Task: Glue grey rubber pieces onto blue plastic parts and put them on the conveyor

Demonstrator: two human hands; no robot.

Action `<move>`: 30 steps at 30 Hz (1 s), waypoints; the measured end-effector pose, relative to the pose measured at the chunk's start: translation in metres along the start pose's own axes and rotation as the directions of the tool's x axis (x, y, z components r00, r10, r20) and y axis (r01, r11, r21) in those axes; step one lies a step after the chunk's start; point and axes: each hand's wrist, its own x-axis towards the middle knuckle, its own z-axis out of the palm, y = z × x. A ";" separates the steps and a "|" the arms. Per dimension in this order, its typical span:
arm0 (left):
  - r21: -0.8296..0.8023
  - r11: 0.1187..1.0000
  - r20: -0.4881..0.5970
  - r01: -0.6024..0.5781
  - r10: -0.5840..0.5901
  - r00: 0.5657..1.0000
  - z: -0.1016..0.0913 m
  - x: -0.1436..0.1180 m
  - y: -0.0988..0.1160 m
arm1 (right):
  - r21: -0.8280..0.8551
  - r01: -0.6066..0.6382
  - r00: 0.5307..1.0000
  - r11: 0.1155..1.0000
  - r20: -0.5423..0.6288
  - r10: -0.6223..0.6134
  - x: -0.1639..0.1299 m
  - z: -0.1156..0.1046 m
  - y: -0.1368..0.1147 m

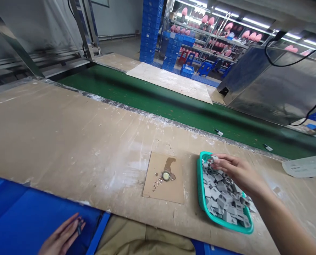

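My right hand is over the far end of a green plastic basket. Its thumb and fingers pinch a small grey plastic piece. Many similar grey pieces fill the basket. Low at the left, my left hand is above a blue bin, its fingers closed on a small dark grey piece. Between the hands, a square of brown cardboard lies on the table, with a round metal cap on it and wet, dark spots around the cap.
Beyond the worktable runs a green conveyor belt carrying two small pieces. A metal housing spans the belt at the right. A translucent plastic sheet or tray lies at the right edge. Blue crates are stacked behind.
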 end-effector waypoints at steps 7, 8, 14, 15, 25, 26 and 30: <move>-0.185 0.957 0.073 0.222 -0.211 0.975 0.024 -0.052 0.028 | 0.222 0.032 0.981 0.974 0.178 -0.072 -0.015 0.032 -0.026; -0.199 0.953 0.087 0.231 -0.217 0.972 0.026 -0.059 0.027 | 0.189 0.064 0.979 0.980 0.179 -0.098 -0.016 0.040 -0.027; -0.187 0.961 0.212 0.202 -0.162 0.964 0.039 -0.091 0.018 | 0.141 -0.009 0.884 0.990 0.464 -0.058 -0.019 0.077 -0.026; -0.182 0.963 0.243 0.199 -0.152 0.958 0.043 -0.095 0.018 | 0.125 -0.005 0.879 0.992 0.473 -0.055 -0.018 0.082 -0.025; -0.121 0.992 0.455 0.036 0.023 0.890 0.088 -0.112 0.016 | -0.323 0.601 0.797 0.731 0.313 -0.517 -0.016 0.110 -0.002; -0.118 0.993 0.469 0.016 0.041 0.882 0.092 -0.114 0.016 | -0.361 0.626 0.780 0.691 0.315 -0.541 -0.017 0.111 -0.001; -0.129 0.991 0.550 0.023 0.052 0.834 0.105 -0.120 0.017 | -0.423 0.675 0.736 0.604 0.336 -0.588 -0.018 0.113 0.002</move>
